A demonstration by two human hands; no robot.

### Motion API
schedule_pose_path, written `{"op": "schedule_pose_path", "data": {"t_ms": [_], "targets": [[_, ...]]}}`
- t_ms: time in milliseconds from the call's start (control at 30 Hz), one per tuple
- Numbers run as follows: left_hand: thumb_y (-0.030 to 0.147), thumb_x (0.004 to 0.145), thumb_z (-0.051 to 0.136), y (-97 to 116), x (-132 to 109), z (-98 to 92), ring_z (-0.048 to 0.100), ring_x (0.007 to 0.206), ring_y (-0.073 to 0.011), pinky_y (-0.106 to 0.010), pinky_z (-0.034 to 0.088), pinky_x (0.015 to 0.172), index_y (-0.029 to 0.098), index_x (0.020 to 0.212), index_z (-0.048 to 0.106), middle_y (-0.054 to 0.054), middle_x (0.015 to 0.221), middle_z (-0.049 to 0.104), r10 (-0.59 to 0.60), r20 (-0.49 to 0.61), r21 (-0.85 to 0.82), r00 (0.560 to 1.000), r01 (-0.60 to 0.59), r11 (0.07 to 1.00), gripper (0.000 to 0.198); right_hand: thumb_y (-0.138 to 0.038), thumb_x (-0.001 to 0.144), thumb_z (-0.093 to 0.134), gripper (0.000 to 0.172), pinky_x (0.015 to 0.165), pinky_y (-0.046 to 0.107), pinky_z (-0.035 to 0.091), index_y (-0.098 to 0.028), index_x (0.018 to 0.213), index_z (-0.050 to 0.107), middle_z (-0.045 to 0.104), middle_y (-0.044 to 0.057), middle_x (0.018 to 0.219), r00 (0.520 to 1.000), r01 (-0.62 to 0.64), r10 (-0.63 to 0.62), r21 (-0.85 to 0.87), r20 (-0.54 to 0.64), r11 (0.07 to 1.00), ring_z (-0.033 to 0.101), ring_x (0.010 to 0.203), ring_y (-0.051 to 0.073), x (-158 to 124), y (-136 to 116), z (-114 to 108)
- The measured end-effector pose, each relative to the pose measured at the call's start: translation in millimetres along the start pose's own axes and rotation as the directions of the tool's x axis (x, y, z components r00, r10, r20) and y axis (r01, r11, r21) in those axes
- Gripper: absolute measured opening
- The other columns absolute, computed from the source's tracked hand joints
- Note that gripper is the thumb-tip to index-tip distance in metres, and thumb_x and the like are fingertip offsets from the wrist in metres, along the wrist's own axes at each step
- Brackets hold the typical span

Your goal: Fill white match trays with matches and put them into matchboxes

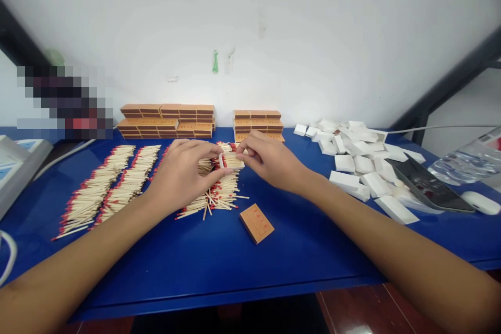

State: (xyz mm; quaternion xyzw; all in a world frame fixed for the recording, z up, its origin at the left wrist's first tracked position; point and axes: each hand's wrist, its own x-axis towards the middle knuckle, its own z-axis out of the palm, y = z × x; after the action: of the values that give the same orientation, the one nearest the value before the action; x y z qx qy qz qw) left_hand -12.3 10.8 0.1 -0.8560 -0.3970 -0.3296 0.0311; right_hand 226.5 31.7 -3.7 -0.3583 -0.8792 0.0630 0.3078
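Between thumb and fingers, my left hand [182,169] grips a small white matchbox tray [232,160] with red-headed matches lying inside. The fingers of my right hand [270,159] are pinched together at the tray's right end; whether a match is between them is too small to make out. Below both hands lies a heap of loose matches [225,193] with red heads. An orange matchbox sleeve [257,223] lies flat on the blue table, nearer to me than the heap.
Rows of matches [92,185] spread at the left. Stacked orange matchboxes [166,121] line the wall, with a smaller stack [258,122] to their right. White trays [364,162] pile up at the right, beside a dark phone-like device [432,185], a white mouse [480,202] and a plastic bottle [465,159].
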Motion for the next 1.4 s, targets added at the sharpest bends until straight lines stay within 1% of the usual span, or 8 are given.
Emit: {"op": "schedule_pose_path", "data": {"t_ms": [100, 167, 233, 400, 567, 900, 1133, 1400], "targets": [[0.053, 0.088, 0.078, -2.7, 0.8, -1.9, 0.074, 0.1, -0.0268, -0.041, 0.048, 0.095, 0.022, 0.106, 0.072, -0.004, 0.105, 0.08, -0.056, -0.016, 0.014, 0.998, 0.056, 0.998, 0.036, -0.021, 0.102, 0.053, 0.009, 0.071, 0.031, 0.037, -0.02, 0.098, 0.062, 0.06, 0.005, 0.094, 0.999, -0.032, 0.032, -0.001, -0.04, 1.0, 0.052, 0.078, 0.017, 0.9, 9.9, -2.9], [0.055, 0.087, 0.078, -5.5, 1.0, -2.7, 0.075, 0.099, -0.0278, -0.04, 0.05, 0.092, 0.022, 0.107, 0.072, -0.005, 0.104, 0.08, -0.101, -0.035, 0.02, 0.994, 0.102, 0.995, 0.038, -0.021, 0.1, 0.055, 0.009, 0.072, 0.031, 0.037, -0.019, 0.097, 0.063, 0.059, 0.005, 0.093, 0.997, -0.074, 0.073, -0.018, -0.029, 0.997, 0.052, 0.078, 0.017, 1.3, 18.3, -3.4], [0.053, 0.087, 0.078, -8.5, 1.2, -2.7, 0.075, 0.099, -0.0287, -0.04, 0.052, 0.089, 0.022, 0.106, 0.073, -0.005, 0.103, 0.08, -0.14, -0.051, 0.025, 0.989, 0.141, 0.99, 0.037, -0.02, 0.098, 0.059, 0.007, 0.072, 0.03, 0.038, -0.018, 0.099, 0.066, 0.057, 0.005, 0.092, 0.994, -0.107, 0.107, -0.03, 0.018, 0.994, 0.052, 0.077, 0.016, 1.1, 26.6, -1.5], [0.05, 0.085, 0.08, -12.1, 2.9, -2.1, 0.075, 0.101, -0.0297, -0.04, 0.053, 0.089, 0.023, 0.104, 0.073, -0.004, 0.104, 0.08, -0.179, -0.07, 0.037, 0.981, 0.182, 0.983, 0.034, -0.018, 0.096, 0.064, 0.006, 0.072, 0.028, 0.039, -0.017, 0.097, 0.07, 0.057, 0.003, 0.087, 0.983, -0.111, 0.112, -0.016, 0.142, 0.994, 0.053, 0.076, 0.015, 0.6, 38.6, 7.8], [0.056, 0.086, 0.077, -10.3, 4.7, -3.2, 0.075, 0.099, -0.0278, -0.041, 0.053, 0.09, 0.024, 0.097, 0.073, -0.002, 0.101, 0.081, -0.164, -0.063, 0.041, 0.984, 0.167, 0.985, 0.034, -0.018, 0.096, 0.063, 0.008, 0.072, 0.029, 0.039, -0.017, 0.09, 0.068, 0.059, 0.005, 0.087, 0.976, -0.137, 0.142, -0.043, 0.162, 0.99, 0.054, 0.078, 0.017, 1.2, 38.0, 8.8], [0.058, 0.088, 0.074, -14.4, 2.6, -1.5, 0.075, 0.1, -0.0287, -0.041, 0.054, 0.09, 0.023, 0.103, 0.072, -0.004, 0.102, 0.081, -0.166, -0.057, 0.026, 0.984, 0.168, 0.985, 0.038, -0.023, 0.101, 0.055, 0.011, 0.076, 0.032, 0.042, -0.018, 0.095, 0.063, 0.065, 0.01, 0.099, 0.931, -0.203, 0.238, -0.151, 0.276, 0.967, 0.058, 0.085, 0.02, -0.1, 36.3, -5.9], [0.06, 0.088, 0.073, -12.3, 3.9, -3.2, 0.074, 0.103, -0.0292, -0.042, 0.054, 0.093, 0.024, 0.102, 0.073, -0.005, 0.106, 0.08, -0.162, -0.043, 0.041, 0.986, 0.164, 0.986, 0.039, -0.019, 0.097, 0.058, 0.009, 0.073, 0.031, 0.04, -0.017, 0.092, 0.064, 0.064, 0.008, 0.093, 0.949, -0.145, 0.173, -0.123, 0.263, 0.982, 0.057, 0.083, 0.02, -1.2, 35.2, -3.2], [0.06, 0.088, 0.074, -12.8, 4.0, -3.4, 0.074, 0.104, -0.0293, -0.042, 0.054, 0.093, 0.024, 0.104, 0.072, -0.006, 0.107, 0.08, -0.17, -0.045, 0.032, 0.984, 0.172, 0.985, 0.039, -0.017, 0.095, 0.059, 0.007, 0.07, 0.03, 0.038, -0.017, 0.09, 0.064, 0.064, 0.007, 0.088, 0.948, -0.171, 0.193, -0.109, 0.253, 0.979, 0.055, 0.075, 0.017, -0.4, 34.7, -4.0]]}}
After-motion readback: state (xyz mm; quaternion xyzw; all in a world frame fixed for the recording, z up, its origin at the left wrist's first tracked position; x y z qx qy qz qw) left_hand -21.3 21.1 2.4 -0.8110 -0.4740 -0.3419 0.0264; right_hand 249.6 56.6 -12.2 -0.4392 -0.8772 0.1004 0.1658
